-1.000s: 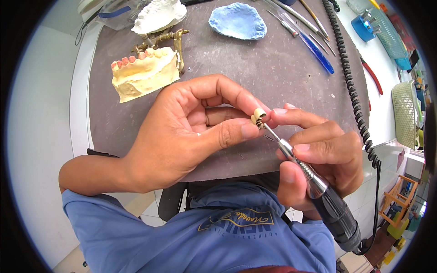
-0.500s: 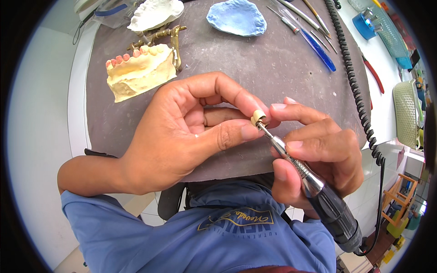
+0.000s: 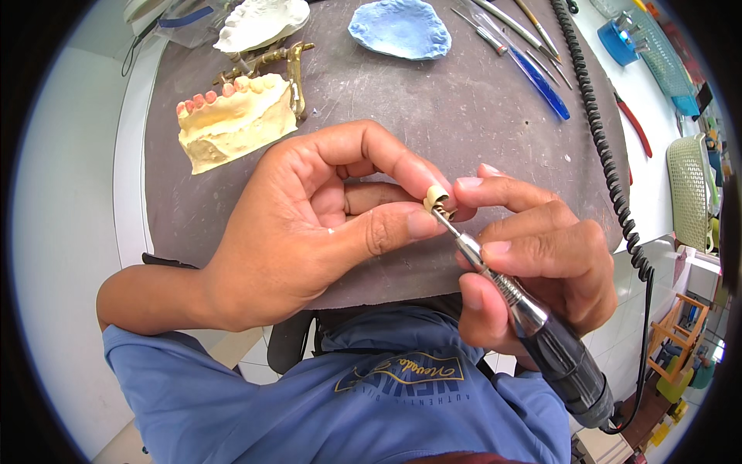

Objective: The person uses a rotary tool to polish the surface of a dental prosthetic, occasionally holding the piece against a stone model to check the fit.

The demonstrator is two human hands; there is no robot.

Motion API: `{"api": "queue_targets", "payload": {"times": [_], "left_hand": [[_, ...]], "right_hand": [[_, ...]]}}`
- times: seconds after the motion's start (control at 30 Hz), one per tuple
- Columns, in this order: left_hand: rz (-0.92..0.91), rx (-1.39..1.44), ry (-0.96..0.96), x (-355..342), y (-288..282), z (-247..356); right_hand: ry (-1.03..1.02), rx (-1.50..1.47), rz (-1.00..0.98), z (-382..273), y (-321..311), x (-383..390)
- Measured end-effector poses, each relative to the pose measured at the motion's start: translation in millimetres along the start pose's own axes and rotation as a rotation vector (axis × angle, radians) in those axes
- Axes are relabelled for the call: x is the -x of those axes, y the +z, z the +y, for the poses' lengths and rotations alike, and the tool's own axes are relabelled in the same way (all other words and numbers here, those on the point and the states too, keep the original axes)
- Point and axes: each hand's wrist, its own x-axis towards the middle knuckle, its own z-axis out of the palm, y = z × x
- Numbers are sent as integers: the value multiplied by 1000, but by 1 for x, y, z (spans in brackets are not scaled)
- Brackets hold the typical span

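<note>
Between the thumb and forefinger of my left hand point(image 3: 332, 209) is a small cream dental crown piece point(image 3: 436, 196) with a dark metallic inner side. My right hand point(image 3: 541, 255) grips a black and silver rotary handpiece point(image 3: 506, 288) like a pen. The handpiece's thin tip reaches into the hollow of the crown piece. My right forefinger is close beside the left fingertips. Left of my hands, a yellow plaster dental model point(image 3: 236, 127) with reddish teeth stands by a brass articulator point(image 3: 295, 77).
A white plaster cast point(image 3: 263, 23) and a blue moulded cast point(image 3: 399, 29) lie at the back. Several slim tools and a blue-handled knife point(image 3: 545, 89) are at the back right. A coiled black cord point(image 3: 599, 116) runs along the mat's right side, near red-handled pliers point(image 3: 635, 127).
My hands, the crown piece and the handpiece have shifted very slightly left, as has the whole view. The grip of both hands stays the same.
</note>
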Motion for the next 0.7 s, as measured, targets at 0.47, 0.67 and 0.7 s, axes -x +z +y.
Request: {"api": "queue_targets", "payload": {"times": [0.47,0.67,0.7], "left_hand": [[-17,-19,19,0,0,0],[-7,-22,15,0,1,0],[-7,-21,15,0,1,0]], "right_hand": [[-6,12,-19,0,-1,-1],[8,14,-12,0,0,-1],[4,7,-6,0,0,-1]]}}
